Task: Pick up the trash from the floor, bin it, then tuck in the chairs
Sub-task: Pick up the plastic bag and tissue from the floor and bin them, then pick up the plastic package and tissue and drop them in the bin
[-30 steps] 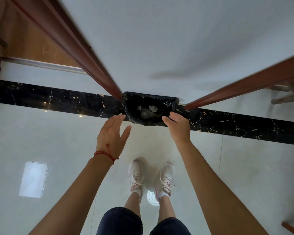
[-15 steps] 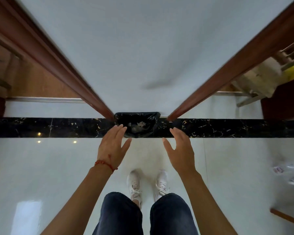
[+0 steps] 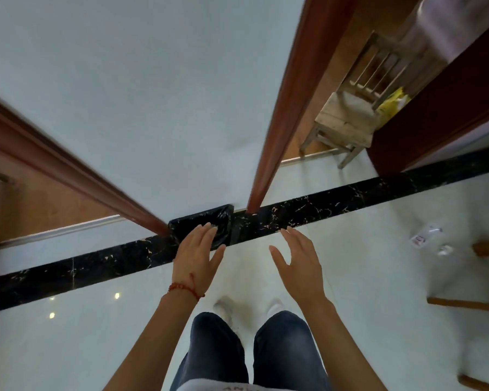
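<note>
Both hands, the left hand [image 3: 198, 256] and the right hand [image 3: 299, 262], are spread and empty above the black-lined square bin [image 3: 201, 224], so the crumpled clear plastic trash [image 3: 427, 237], well right of the bin, risks being forgotten.

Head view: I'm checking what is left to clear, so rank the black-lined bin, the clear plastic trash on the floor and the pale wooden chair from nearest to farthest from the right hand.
From the right hand:
1. Black-lined bin, just to its left against the wall, partly behind the left hand.
2. Clear plastic trash, on the floor to its right.
3. Pale wooden chair, beyond the doorway, up and right.
</note>
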`<control>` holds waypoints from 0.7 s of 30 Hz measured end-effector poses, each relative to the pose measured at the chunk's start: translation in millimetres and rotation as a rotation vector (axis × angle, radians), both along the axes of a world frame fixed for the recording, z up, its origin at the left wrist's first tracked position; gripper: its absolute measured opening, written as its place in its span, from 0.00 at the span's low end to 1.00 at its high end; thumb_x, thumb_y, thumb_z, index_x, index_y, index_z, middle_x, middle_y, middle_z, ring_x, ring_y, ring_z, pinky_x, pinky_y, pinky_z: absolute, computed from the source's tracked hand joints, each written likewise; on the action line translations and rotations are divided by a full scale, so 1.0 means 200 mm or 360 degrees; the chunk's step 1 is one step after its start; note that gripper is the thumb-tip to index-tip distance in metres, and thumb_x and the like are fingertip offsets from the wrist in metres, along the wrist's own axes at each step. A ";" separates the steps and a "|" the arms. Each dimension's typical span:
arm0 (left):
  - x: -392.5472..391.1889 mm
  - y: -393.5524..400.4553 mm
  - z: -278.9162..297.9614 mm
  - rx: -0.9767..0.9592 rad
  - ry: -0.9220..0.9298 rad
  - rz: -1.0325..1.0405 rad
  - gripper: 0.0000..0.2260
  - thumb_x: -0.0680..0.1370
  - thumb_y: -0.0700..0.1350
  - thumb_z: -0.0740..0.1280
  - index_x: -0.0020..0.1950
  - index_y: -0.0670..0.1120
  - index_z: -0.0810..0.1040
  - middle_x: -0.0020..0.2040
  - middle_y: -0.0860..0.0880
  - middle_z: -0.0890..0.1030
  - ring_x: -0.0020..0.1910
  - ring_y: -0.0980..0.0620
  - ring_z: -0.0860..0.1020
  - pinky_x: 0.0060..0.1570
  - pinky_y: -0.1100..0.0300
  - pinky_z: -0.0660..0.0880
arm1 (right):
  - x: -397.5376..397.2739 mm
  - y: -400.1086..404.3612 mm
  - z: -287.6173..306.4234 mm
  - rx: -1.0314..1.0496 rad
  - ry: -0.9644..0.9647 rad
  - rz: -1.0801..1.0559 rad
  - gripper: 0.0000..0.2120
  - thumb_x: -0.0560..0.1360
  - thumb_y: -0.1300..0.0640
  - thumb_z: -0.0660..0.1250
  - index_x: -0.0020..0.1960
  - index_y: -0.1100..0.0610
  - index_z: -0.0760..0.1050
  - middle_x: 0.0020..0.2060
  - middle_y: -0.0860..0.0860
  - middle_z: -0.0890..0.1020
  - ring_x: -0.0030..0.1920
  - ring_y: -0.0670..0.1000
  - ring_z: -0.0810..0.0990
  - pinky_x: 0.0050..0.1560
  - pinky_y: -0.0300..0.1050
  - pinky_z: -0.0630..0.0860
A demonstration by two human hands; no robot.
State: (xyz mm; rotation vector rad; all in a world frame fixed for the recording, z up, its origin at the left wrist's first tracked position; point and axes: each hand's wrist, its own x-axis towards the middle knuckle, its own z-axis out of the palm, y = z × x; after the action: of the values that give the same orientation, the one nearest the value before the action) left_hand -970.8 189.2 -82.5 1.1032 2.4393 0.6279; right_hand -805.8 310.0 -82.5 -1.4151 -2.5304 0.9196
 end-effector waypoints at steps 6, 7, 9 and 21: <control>0.12 0.14 0.11 -0.0036 0.0057 -0.0205 0.20 0.77 0.48 0.63 0.66 0.42 0.69 0.68 0.43 0.71 0.70 0.44 0.65 0.70 0.51 0.60 | 0.24 0.05 0.09 0.0036 0.0022 -0.0194 0.23 0.77 0.47 0.60 0.70 0.53 0.65 0.70 0.51 0.68 0.70 0.49 0.63 0.67 0.43 0.62; 0.15 0.17 0.12 -0.0036 0.0072 -0.0243 0.20 0.77 0.48 0.63 0.66 0.42 0.69 0.68 0.42 0.71 0.70 0.44 0.65 0.70 0.51 0.60 | 0.29 0.06 0.11 0.0048 0.0029 -0.0230 0.23 0.77 0.47 0.61 0.69 0.54 0.65 0.70 0.52 0.68 0.70 0.50 0.64 0.67 0.43 0.63; 0.22 0.23 0.15 -0.0043 0.0106 -0.0326 0.20 0.77 0.48 0.63 0.66 0.41 0.69 0.68 0.42 0.71 0.69 0.43 0.66 0.70 0.51 0.59 | 0.38 0.09 0.13 0.0072 0.0038 -0.0305 0.23 0.77 0.47 0.61 0.69 0.55 0.66 0.70 0.53 0.68 0.70 0.51 0.65 0.67 0.44 0.64; 0.90 0.71 0.32 0.0072 0.0193 -0.0885 0.36 0.76 0.64 0.41 0.61 0.38 0.74 0.61 0.38 0.77 0.63 0.38 0.72 0.63 0.44 0.68 | 1.20 0.22 0.20 0.0093 0.0033 -0.0805 0.24 0.77 0.48 0.60 0.70 0.55 0.65 0.70 0.53 0.68 0.70 0.51 0.64 0.67 0.45 0.63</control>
State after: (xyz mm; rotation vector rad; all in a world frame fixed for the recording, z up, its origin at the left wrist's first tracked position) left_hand -790.5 331.7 -17.8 1.7844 2.0648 0.4427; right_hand -566.6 354.6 -41.8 -1.8804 -2.0042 0.7496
